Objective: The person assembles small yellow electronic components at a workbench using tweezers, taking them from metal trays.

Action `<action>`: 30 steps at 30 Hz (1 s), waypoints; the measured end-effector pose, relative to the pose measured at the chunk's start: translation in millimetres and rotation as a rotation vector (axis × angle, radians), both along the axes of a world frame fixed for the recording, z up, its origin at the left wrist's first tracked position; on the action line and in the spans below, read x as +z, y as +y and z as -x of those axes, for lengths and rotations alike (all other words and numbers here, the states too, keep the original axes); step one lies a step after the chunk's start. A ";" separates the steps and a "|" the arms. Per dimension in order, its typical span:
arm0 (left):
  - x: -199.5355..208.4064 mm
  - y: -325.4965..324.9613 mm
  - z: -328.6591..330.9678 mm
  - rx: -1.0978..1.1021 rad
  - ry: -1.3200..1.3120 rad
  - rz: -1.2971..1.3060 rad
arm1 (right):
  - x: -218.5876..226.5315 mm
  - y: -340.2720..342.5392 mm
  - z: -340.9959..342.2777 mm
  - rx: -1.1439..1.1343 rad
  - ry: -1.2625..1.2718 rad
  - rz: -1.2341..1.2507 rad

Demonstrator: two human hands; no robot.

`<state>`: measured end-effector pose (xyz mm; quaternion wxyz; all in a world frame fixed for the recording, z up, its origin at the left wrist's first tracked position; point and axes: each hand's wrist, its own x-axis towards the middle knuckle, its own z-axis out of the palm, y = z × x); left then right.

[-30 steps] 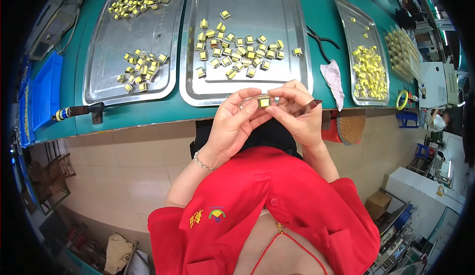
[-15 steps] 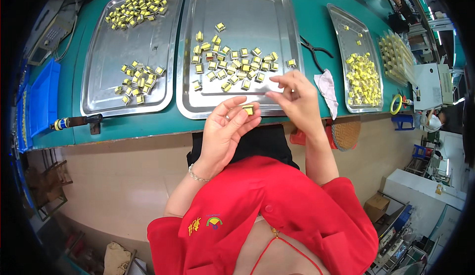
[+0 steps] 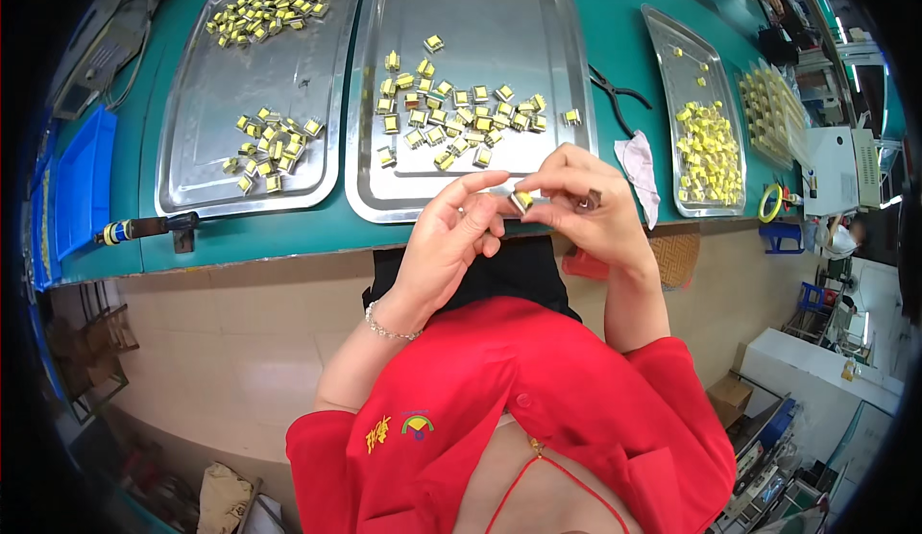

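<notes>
A small yellow-taped transformer (image 3: 522, 201) is pinched between the thumb and index finger of my right hand (image 3: 595, 209), just past the near edge of the middle tray. A small brownish bit shows by that hand's curled fingers; what it is I cannot tell. Close on the left is my left hand (image 3: 449, 246), its index finger stretched out and apart from the thumb, the other fingers bent. Its fingertips come near the transformer; whether they touch it is unclear. Beyond the hands, several similar transformers (image 3: 461, 121) lie loose in the middle metal tray (image 3: 471, 15).
On the left stands another metal tray (image 3: 206, 131) with two heaps of transformers. To the right are pliers (image 3: 619, 94), a pinkish cloth (image 3: 636, 169) and a tray (image 3: 672, 63) of yellow parts. A dark-handled tool (image 3: 144, 234) and a blue bin (image 3: 84, 183) sit far left.
My right hand has come left and down to my left hand and pinches the transformer. It was between my left thumb and fingers before; the left index finger has lifted away.
</notes>
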<state>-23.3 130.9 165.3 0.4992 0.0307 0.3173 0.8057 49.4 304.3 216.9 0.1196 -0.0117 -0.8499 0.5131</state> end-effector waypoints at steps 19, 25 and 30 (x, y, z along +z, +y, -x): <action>-3.5 -0.9 -18.7 0.080 0.011 -0.094 | -25.4 -21.4 -27.1 -0.098 0.060 0.477; -4.7 -0.9 -19.9 0.111 0.048 -0.059 | -26.2 -21.4 -27.0 -0.105 0.059 0.444; -2.3 -0.6 -18.9 0.140 0.150 -0.002 | -28.3 -22.9 -25.8 -0.132 0.087 0.404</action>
